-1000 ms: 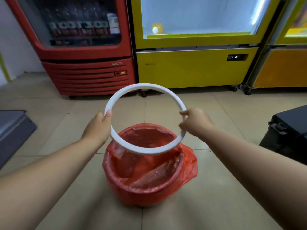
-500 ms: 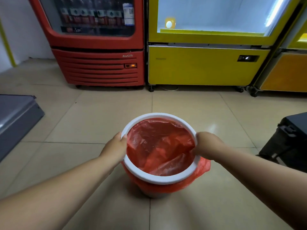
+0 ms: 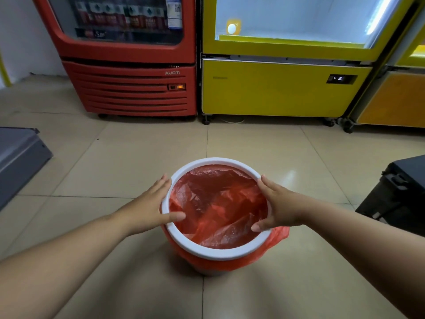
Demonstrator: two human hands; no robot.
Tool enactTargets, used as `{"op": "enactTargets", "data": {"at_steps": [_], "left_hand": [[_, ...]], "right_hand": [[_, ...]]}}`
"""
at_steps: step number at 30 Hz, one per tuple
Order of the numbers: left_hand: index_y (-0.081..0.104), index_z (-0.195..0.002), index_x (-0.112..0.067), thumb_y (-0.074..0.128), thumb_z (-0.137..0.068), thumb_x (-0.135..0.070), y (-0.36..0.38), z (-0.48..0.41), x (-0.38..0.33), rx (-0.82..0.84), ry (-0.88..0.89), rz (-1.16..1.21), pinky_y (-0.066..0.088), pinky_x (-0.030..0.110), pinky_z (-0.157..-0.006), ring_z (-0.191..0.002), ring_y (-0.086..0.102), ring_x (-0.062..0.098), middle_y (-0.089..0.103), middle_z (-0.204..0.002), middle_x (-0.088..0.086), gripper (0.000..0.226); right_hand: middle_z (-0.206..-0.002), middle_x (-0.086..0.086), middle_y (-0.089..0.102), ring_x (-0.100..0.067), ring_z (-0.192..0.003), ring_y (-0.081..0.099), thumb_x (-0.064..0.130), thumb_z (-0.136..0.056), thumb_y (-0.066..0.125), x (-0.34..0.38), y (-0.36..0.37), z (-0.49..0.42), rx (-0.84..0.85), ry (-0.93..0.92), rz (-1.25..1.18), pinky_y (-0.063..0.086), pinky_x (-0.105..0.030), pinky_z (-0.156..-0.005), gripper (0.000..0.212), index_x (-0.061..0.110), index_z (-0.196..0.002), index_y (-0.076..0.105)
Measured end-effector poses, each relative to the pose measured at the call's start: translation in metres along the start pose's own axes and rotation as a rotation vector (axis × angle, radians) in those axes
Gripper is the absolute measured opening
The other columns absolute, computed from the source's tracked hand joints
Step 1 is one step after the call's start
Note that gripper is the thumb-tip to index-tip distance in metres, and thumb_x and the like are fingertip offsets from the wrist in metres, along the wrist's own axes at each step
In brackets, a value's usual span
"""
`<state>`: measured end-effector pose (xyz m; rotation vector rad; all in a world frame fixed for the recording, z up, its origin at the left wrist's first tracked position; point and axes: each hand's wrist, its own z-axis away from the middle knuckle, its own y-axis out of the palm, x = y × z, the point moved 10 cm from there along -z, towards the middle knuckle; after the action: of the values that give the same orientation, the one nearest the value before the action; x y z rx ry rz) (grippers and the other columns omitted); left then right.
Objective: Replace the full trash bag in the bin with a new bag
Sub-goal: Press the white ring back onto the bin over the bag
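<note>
While the bin stands on the floor, the left hand and right hand lie open and flat against the white ring that clamps the red bag. The ring looks stiff and best pressed at opposite sides; the film seems thin, light and slippery.

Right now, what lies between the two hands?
In the head view, the red bag's open mouth, ringed by the white hoop, lies between left hand and right hand.
</note>
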<state>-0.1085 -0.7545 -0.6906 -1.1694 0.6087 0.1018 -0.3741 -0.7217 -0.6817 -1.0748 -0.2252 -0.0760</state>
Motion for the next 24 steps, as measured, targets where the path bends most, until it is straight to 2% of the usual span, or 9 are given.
{"op": "enactTargets", "data": {"at_steps": [2,6,10,13,19,24], "left_hand": [[-0.011,-0.146,-0.027,0.052,-0.050,-0.083,0.004,0.001,0.002,0.099,0.033,-0.081,0.003,0.025,-0.114,-0.133,-0.016,-0.006,-0.026,-0.142,-0.022,0.127],[-0.015,-0.144,-0.027,0.063,-0.052,-0.078,0.004,-0.003,0.001,0.153,0.068,-0.177,0.000,0.021,-0.112,-0.131,-0.021,-0.005,-0.026,-0.143,-0.021,0.131],[-0.017,-0.144,-0.023,0.042,-0.037,-0.094,0.002,-0.007,-0.001,0.154,0.091,-0.343,-0.006,0.023,-0.112,-0.130,-0.025,-0.002,-0.025,-0.150,-0.012,0.142],[-0.016,-0.145,-0.021,0.030,-0.032,-0.099,0.003,-0.008,-0.001,0.133,0.111,-0.409,-0.010,0.021,-0.110,-0.130,-0.024,-0.002,-0.021,-0.153,-0.008,0.144],[-0.012,-0.146,-0.023,0.029,-0.035,-0.099,0.006,-0.009,0.004,0.093,0.108,-0.445,-0.010,0.024,-0.112,-0.132,-0.020,-0.003,-0.018,-0.153,-0.010,0.141],[-0.011,-0.146,-0.021,0.030,-0.037,-0.098,0.005,-0.009,-0.002,0.125,0.113,-0.562,-0.011,0.028,-0.113,-0.143,-0.011,0.006,-0.011,-0.158,-0.003,0.139]], "right_hand": [[-0.156,0.004,-0.023,-0.017,-0.147,-0.006,0.070,-0.058,0.069,-0.001,0.003,-0.001,0.046,-0.010,0.025,0.009,-0.035,-0.120,0.134,0.019,-0.147,-0.018],[-0.155,0.005,-0.026,-0.017,-0.147,-0.007,0.071,-0.057,0.069,-0.004,0.005,-0.001,0.108,-0.040,0.058,0.009,-0.034,-0.119,0.136,0.019,-0.146,-0.021],[-0.155,0.005,-0.026,-0.019,-0.147,-0.004,0.072,-0.056,0.068,-0.007,0.007,-0.003,0.082,-0.056,0.090,0.010,-0.034,-0.119,0.137,0.019,-0.145,-0.021],[-0.155,0.004,-0.026,-0.018,-0.147,-0.004,0.076,-0.054,0.066,-0.006,0.012,-0.005,0.047,-0.083,0.100,0.009,-0.034,-0.119,0.139,0.018,-0.145,-0.022],[-0.155,0.007,-0.024,-0.017,-0.147,0.000,0.080,-0.048,0.065,-0.009,0.016,-0.008,0.035,-0.083,0.084,0.014,-0.035,-0.119,0.143,0.020,-0.146,-0.020],[-0.158,0.002,-0.018,-0.020,-0.147,0.003,0.082,-0.049,0.062,-0.004,0.011,-0.007,0.058,-0.088,0.174,0.011,-0.033,-0.118,0.142,0.017,-0.147,-0.017]]}}
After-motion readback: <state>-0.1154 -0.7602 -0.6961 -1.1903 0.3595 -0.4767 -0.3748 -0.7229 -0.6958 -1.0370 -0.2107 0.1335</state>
